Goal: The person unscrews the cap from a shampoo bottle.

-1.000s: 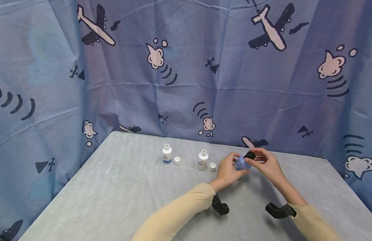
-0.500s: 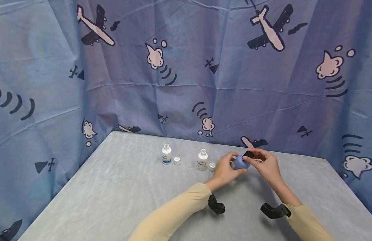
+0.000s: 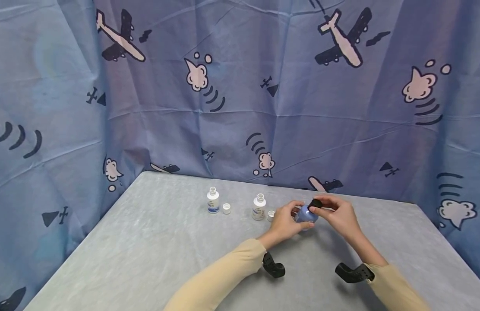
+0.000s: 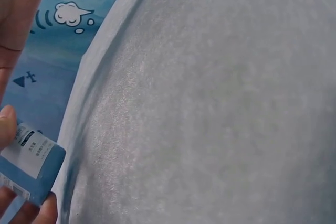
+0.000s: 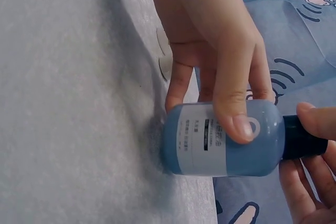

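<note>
A small blue bottle (image 5: 252, 153) with a white label and a black cap (image 5: 299, 137) is held between both hands. My left hand (image 3: 283, 221) grips the bottle's body, thumb across the label side in the right wrist view. With thumb and fingers, my right hand (image 3: 338, 214) pinches the black cap, which sits on the bottle's neck. In the head view the bottle tilts, cap up and to the right. The left wrist view shows the lower part of the labelled bottle (image 4: 34, 161) between thumb and fingers.
Two uncapped white bottles stand left of the hands, one nearer (image 3: 259, 207) and one farther left (image 3: 213, 201). Beside each lies a white cap (image 3: 226, 208), the nearer white cap (image 3: 271, 215) close to my left hand. A blue patterned curtain (image 3: 232, 108) hangs behind the grey table (image 3: 146, 242).
Both hands and the blue bottle have shifted slightly left and down in the head view, which itself drifts a little. The grip on bottle and cap stays the same.
</note>
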{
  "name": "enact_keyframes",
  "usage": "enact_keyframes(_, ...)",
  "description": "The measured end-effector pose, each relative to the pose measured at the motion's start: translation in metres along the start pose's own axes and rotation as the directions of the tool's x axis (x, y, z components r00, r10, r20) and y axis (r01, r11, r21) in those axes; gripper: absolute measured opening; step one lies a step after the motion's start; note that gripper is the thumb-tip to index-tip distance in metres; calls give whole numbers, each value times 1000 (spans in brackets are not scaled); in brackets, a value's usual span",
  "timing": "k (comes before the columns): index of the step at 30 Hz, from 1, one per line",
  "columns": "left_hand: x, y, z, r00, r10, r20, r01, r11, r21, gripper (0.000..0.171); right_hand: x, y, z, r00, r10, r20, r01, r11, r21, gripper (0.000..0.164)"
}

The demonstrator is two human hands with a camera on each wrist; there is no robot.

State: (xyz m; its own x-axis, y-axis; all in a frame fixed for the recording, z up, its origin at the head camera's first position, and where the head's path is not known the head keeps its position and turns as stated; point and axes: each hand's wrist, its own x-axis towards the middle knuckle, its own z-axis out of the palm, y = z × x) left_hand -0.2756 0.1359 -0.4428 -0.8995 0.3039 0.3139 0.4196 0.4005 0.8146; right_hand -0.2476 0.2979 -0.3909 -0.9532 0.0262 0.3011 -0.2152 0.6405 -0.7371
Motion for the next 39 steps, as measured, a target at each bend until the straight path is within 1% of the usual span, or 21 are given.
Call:
enact_keyframes(4,-2,-1,-2,1000,8,28,-8,1000,-6,57,0,2,-1,999,-24,39,24,1000,1,46)
enact_keyframes(9,-3,-1,-4,999,-1,54,1,1000,-1,53,0,5,0,990,-96,100,88,993,79,42)
enact_keyframes(12,-3,-1,-3,999,-13,52,14,1000,-5,53,1,6,2,980,-154,128,137,982,131,40)
enact_keyframes(16,-2,-2,-1,1000,-11,29,11,1000,-10,55,1,5,3,970,-208,124,186,968,171,40)
enact_keyframes(18,-2,-1,1,1000,-14,8,14,1000,-12,55,2,4,2,974,-200,109,182,971,157,40)
enact_keyframes(20,-2,-1,2,1000,-25,-19,25,1000,-6,55,2,1,1,982,-166,84,156,981,114,41)
enact_keyframes(23,-2,-1,2,998,-36,-58,36,999,10,55,2,-2,0,995,-77,56,75,996,37,46)
enact_keyframes(25,-1,-1,2,997,-24,-78,27,999,34,54,2,-4,0,998,-26,50,26,1000,-1,50)
enact_keyframes(27,-1,-1,2,996,-6,-85,11,998,55,53,3,-2,1,999,1,39,0,999,-38,52)
enact_keyframes(30,-1,-1,2,996,12,-84,-6,997,79,53,5,1,3,1000,-8,23,9,998,-64,51)
enact_keyframes(33,-1,1,2,997,8,-73,-2,997,78,53,5,0,2,1000,-13,25,15,997,-72,46)
enact_keyframes(36,-2,1,3,998,6,-59,-2,998,64,54,4,-4,-2,998,-18,61,22,997,-67,43)
enact_keyframes(39,-2,2,3,999,12,-49,-9,998,60,54,4,-4,-4,996,-35,77,40,997,-61,43)
